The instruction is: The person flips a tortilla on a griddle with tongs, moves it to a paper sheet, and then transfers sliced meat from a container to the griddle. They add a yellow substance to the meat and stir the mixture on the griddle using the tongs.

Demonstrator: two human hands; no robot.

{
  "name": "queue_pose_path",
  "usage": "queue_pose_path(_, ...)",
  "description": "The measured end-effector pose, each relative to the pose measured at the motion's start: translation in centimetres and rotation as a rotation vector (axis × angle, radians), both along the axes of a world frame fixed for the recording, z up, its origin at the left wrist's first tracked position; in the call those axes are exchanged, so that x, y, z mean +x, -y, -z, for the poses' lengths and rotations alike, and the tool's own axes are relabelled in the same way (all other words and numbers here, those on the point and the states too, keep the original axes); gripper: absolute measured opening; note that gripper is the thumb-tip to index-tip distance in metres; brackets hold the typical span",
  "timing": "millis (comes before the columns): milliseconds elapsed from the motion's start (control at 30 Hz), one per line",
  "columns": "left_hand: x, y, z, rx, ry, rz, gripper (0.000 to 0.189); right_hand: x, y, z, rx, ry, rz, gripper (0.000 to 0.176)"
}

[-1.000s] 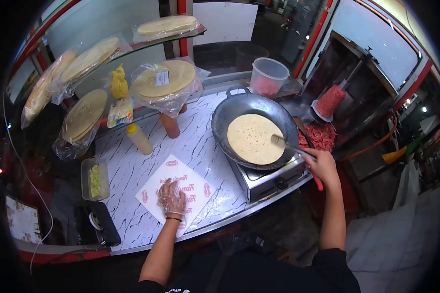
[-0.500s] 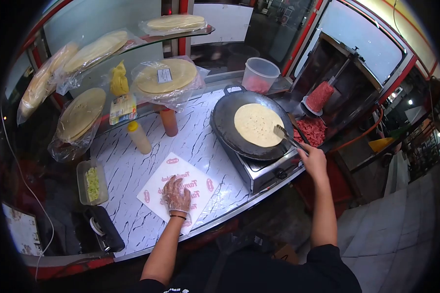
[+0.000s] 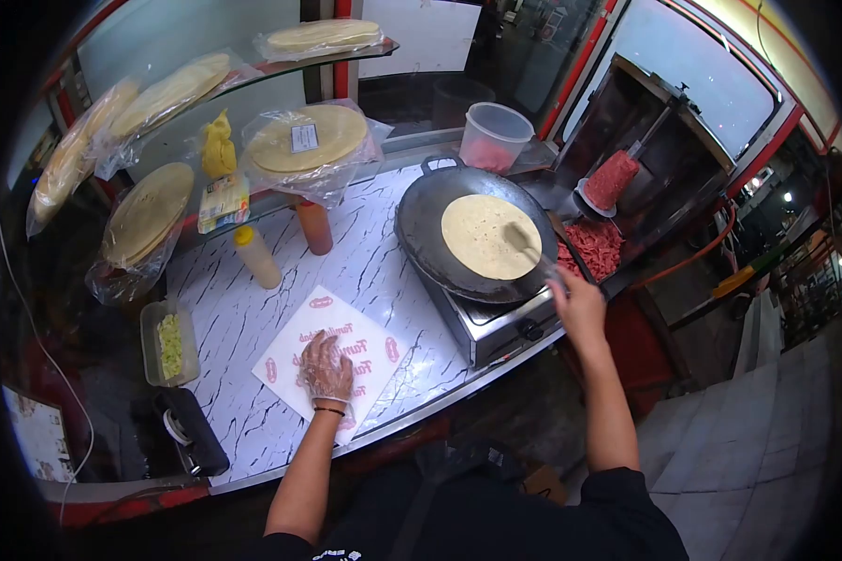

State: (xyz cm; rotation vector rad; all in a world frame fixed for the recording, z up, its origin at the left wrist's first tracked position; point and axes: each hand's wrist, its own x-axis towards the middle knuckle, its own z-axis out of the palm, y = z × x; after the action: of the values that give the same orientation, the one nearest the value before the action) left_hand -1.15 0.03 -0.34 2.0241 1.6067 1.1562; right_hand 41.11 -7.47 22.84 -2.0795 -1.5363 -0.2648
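Note:
My left hand (image 3: pixel 326 370), in a clear plastic glove, lies with fingers spread on a square sheet of white printed wrapping paper (image 3: pixel 379 360) on the marbled counter. Bare and closed, my right hand (image 3: pixel 580 307) grips the handle of a spatula (image 3: pixel 524 239). The spatula's blurred head overlaps the right part of a round flatbread (image 3: pixel 472 229). That bread lies flat in a dark, wide round pan (image 3: pixel 419 234) on a metal gas stove (image 3: pixel 482 344). The bread is pale with small browned spots.
Shaved meat (image 3: pixel 597 245) lies right of the pan, below a meat cone (image 3: pixel 611 179) on a spit. A plastic tub (image 3: pixel 494 136) stands behind the pan. Two sauce bottles (image 3: pixel 257 257) and a box of chopped greens (image 3: pixel 170 346) are to the left. Bagged flatbreads (image 3: pixel 323 140) sit on glass shelves.
The spatula has moved left, further over the flatbread, with my right hand shifting slightly left. My left hand stays on the paper. The whole view has shifted a little.

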Motion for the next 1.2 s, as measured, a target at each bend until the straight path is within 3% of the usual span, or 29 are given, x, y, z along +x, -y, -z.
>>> queue_pose_path(100,0.0,-0.1,0.0,-0.029,-0.041,-0.025,0.047,-0.8,0.3,0.0,-0.147,-0.035,-0.206,0.036)
queue_pose_path(233,-0.1,-0.1,0.2,-0.010,-0.042,-0.045,0.048,4.1,1.1,-3.6,-0.200,-0.275,-0.192,0.034)
queue_pose_path(300,-0.1,-0.2,0.1,-0.034,-0.132,-0.058,0.047,7.7,0.8,-2.1,-0.196,-0.051,-0.201,0.034)
queue_pose_path(433,-0.1,0.1,0.1,-0.012,-0.220,-0.081,0.052,5.2,-1.4,-1.1,-0.020,-0.174,-0.246,0.035)
queue_pose_path(500,-0.6,-0.1,0.7,-0.001,-0.311,-0.075,0.052,4.2,-1.6,-0.2,-0.108,-0.113,-0.316,0.035)
queue_pose_path(600,-0.9,-0.5,0.9,0.004,-0.404,-0.059,0.051,5.4,-1.5,-0.1,-0.165,-0.201,-0.377,0.037)
queue_pose_path(700,-1.0,-0.3,0.8,0.023,-0.420,-0.057,0.051,6.9,-1.8,-0.3,-0.149,-0.447,-0.339,0.036)
queue_pose_path(900,-0.5,-0.2,0.2,0.046,-0.463,-0.076,0.048,7.1,-2.9,-0.6,-0.205,-0.333,-0.424,0.035)
queue_pose_path(967,-0.6,-0.3,0.2,0.047,-0.512,-0.075,0.048,7.4,-3.1,0.2,-0.248,-0.145,-0.489,0.036)
queue_pose_path(1033,-0.3,-0.3,0.1,0.045,-0.525,-0.080,0.048,8.2,-3.0,-0.8,-0.273,-0.188,-0.505,0.036)
queue_pose_path(1100,-0.5,-0.2,0.1,0.046,-0.512,-0.090,0.048,10.2,-3.3,-1.2,-0.228,-0.390,-0.476,0.037)
queue_pose_path(1200,-0.8,-0.3,0.5,0.035,-0.554,-0.099,0.050,12.5,-4.7,-0.8,-0.192,-0.262,-0.473,0.035)
